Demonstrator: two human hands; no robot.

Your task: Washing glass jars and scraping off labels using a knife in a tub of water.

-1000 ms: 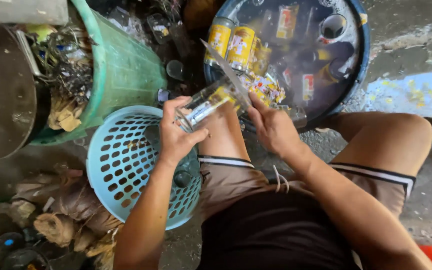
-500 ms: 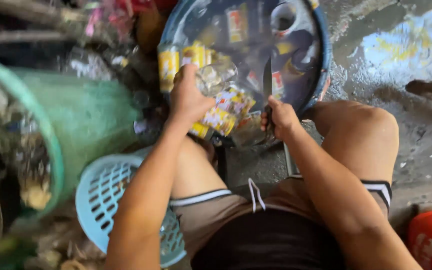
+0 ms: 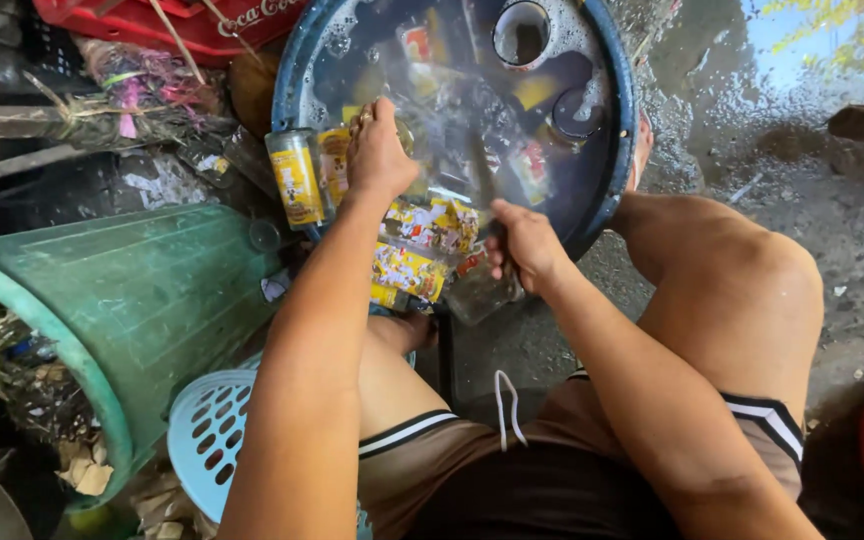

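glass bottles – yellow labels, wet – left hand reaching in basin.

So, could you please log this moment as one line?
left hand: on bottles in basin | right hand: gripping dark tool at rim | bin, basket left

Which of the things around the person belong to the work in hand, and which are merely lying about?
In hand:
left hand in the blue water tub
right hand
yellow-labelled bottles

Lying about:
green bin
light blue basket
red crate
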